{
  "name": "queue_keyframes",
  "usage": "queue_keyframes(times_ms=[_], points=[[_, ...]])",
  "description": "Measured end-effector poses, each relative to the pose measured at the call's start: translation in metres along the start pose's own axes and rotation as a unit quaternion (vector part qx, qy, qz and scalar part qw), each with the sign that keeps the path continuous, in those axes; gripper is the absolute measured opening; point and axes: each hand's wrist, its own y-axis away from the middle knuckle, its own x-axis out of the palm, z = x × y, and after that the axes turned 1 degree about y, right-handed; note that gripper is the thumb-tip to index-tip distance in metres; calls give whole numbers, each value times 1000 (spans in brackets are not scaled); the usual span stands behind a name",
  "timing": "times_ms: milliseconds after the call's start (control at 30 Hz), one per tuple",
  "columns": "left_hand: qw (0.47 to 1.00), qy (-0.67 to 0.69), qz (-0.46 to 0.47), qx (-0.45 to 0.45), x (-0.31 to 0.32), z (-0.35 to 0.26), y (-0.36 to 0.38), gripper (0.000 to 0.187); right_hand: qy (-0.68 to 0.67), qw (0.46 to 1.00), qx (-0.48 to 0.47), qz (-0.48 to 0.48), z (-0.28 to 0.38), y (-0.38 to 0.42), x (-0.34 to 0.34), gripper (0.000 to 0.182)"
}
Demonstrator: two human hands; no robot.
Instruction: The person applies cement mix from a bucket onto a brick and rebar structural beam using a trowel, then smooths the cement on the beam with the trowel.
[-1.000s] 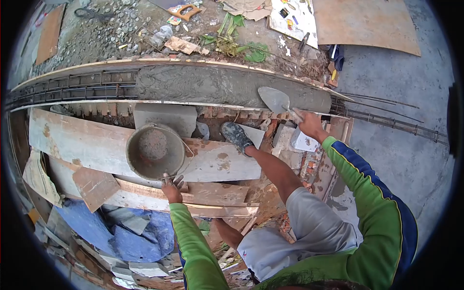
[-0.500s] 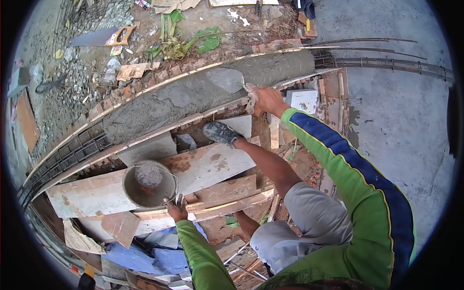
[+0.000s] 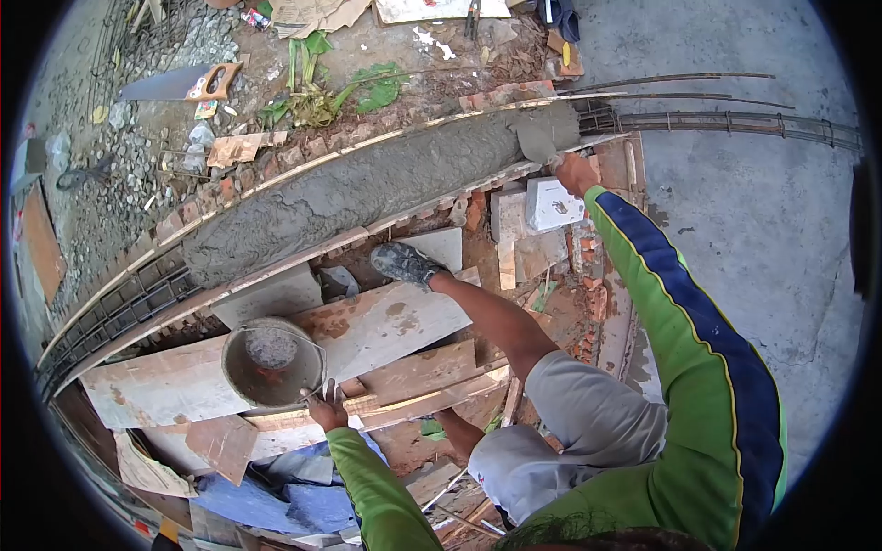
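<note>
My right hand [image 3: 577, 174] is closed round the handle of a trowel [image 3: 535, 142]. The trowel's flat blade lies on the wet concrete [image 3: 367, 179], near the right end of the long curved strip. Wooden form boards [image 3: 303, 250] edge that strip. My left hand [image 3: 328, 408] is at the near rim of a bucket [image 3: 274, 363], its thumb and fingers at the rim and wire handle. Grey mix shows at the bottom of the bucket, which stands on a pale plank [image 3: 404, 317].
Bare rebar [image 3: 138, 298] continues left of the concrete, and more rebar [image 3: 735, 122] sticks out to the right. A handsaw [image 3: 179, 84] lies on the rubble beyond. My shod foot [image 3: 404, 264] rests beside the form. A white box [image 3: 555, 204] sits below my right hand.
My right hand has carried the trowel rightward along the concrete, from the middle toward its right end. My left hand stays at the bucket. The view has shifted slightly.
</note>
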Motion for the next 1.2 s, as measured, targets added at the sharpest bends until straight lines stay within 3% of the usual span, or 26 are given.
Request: queue_keyframes(times_ms=[67,133,233,300,367,400,467,500,567,600,700,800,900,933,967,1000,1067,1133,1200], points=[[1000,17,-2,-5,1,-1,-1,55,4,999,-18,37,11,-8,-3,47],[999,35,-27,3,2,-1,-2,46,187,962,-146,-133,23,29,-15,41],[998,56,-30,26,6,-5,-1,46,288,921,-216,-150,53,110,-53,41],[992,111,-52,25,9,-1,2,44,349,897,-243,-119,86,158,-80,28],[985,149,-43,71,6,-15,11,41,317,836,-415,-170,119,188,-91,25],[982,146,-44,108,10,-29,31,38,315,818,-450,-174,141,195,-90,25],[976,129,-86,155,1,-48,60,31,350,692,-606,-178,201,205,-85,20],[967,119,-125,185,-9,-52,75,23,342,670,-633,-185,238,211,-81,20],[950,104,-184,230,-40,-60,113,23,422,508,-733,-166,304,226,-58,19],[940,60,-224,250,-59,-57,136,24,464,471,-730,-171,332,228,-43,18],[923,127,-293,213,-116,-40,213,27,596,355,-701,-167,388,255,-10,19],[894,204,-330,223,-137,6,280,29,639,313,-689,-137,402,261,25,18],[840,244,-444,193,-143,77,318,37,678,264,-669,-152,404,262,58,18],[831,204,-483,187,-142,97,330,38,694,263,-656,-141,409,262,68,19],[831,234,-460,208,-146,125,335,37,703,261,-648,-133,423,262,80,19],[817,160,-512,213,-159,188,326,36,719,227,-646,-115,439,272,87,20],[837,172,-498,147,-130,180,354,34,717,183,-660,-129,469,298,100,21],[782,245,-571,43,-96,169,357,32,715,191,-662,-116,499,304,117,22],[834,169,-525,-25,-109,276,331,28,718,178,-665,-106,533,323,129,22]])
